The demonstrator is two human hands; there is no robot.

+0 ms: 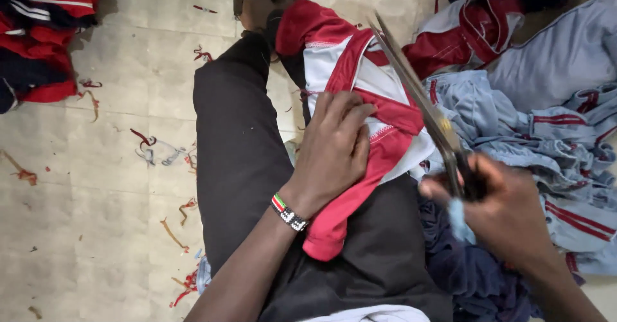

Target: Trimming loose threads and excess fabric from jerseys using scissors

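red-and-white garment [360,97] | left hand [334,152] flat, fingers spread, pressing it | right hand [508,213] gripping scissors [418,100], blades angled over it

Small garment or tailoring workshop, work done seated on the floor. Pale, scuffed tiled floor [96,168] littered with red and orange thread and fabric offcuts [151,143] (scattered well beyond the sitter's legs). Heap of light blue garments with red stripes [546,135] piled to one side; another stack of red, white and navy garments [45,33] in the far corner. Red-and-white sports top [360,84] spread over a knee, long metal scissors [424,110] held over it. No bench or table in view; cloth lies straight on the floor.
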